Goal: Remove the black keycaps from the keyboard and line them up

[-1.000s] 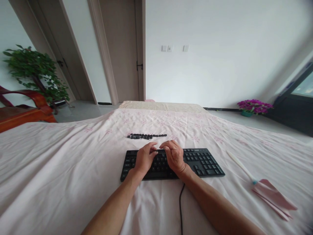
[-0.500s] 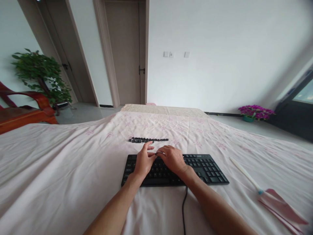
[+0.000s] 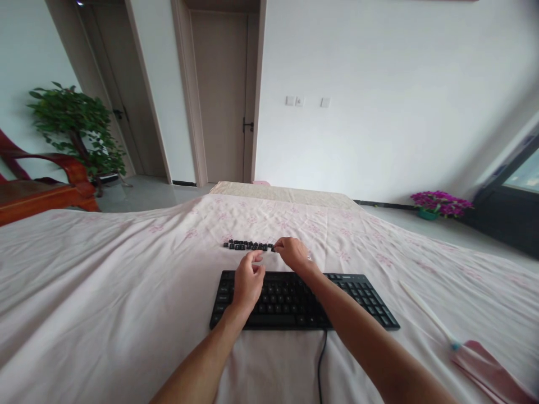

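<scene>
A black keyboard lies on the pink flowered cloth, its cable running toward me. Beyond its back edge, loose black keycaps form an uneven row. My right hand is at the right end of that row, thumb and fingertips pinched on a small black keycap. A faint thin glint shows by the right side of that hand; I cannot make out what it is. Over the keyboard's left half hovers my left hand, fingers loosely curved and apart, with nothing visible between them.
To the right on the cloth lies a fly swatter with a white handle and pink head. Farther off are a wooden chair, a leafy plant, a door and a pot of purple flowers.
My right hand has moved from above the keyboard forward to the keycap row. My left hand has come apart from it and stays over the keyboard. The view has tilted slightly up.
</scene>
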A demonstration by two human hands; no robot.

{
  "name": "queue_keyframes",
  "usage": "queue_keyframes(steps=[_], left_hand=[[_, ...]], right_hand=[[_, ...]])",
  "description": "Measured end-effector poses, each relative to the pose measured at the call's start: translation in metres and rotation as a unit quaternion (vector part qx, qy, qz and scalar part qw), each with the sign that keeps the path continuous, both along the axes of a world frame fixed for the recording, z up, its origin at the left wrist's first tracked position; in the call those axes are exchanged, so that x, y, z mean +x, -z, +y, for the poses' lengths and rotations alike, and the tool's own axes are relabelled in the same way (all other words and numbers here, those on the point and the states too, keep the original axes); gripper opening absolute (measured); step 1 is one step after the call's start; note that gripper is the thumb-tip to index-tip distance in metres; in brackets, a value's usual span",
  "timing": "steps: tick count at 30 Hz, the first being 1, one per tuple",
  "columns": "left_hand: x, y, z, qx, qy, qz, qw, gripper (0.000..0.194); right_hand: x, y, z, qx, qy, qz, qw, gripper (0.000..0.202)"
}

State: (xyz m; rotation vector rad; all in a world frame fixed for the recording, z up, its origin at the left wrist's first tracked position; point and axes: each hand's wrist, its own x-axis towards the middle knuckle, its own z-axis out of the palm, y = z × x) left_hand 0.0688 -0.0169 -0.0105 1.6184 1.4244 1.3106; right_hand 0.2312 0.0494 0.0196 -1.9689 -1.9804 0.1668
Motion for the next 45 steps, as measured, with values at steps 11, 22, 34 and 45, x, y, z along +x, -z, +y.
queue_keyframes(steps=[11, 22, 34, 45], left_hand=[[-0.001, 0.0, 0.002, -0.014, -0.003, -0.018, 1.0, 0.032], [-0.001, -0.003, 0.0, -0.017, 0.003, -0.026, 1.0, 0.03], [0.009, -0.011, -0.015, 0.018, 0.112, 0.176, 0.978, 0.02], [0.01, -0.012, -0.02, 0.047, 0.153, 0.248, 0.956, 0.02]], right_hand=[[-0.01, 0.009, 0.013, -0.021, -0.004, -0.023, 1.0, 0.02], [-0.003, -0.011, -0.003, 0.006, -0.018, 0.016, 1.0, 0.039], [0.038, -0.041, -0.086, 0.014, -0.141, 0.304, 0.942, 0.027], [0.039, -0.029, -0.088, -0.007, -0.221, 0.247, 0.943, 0.018]])
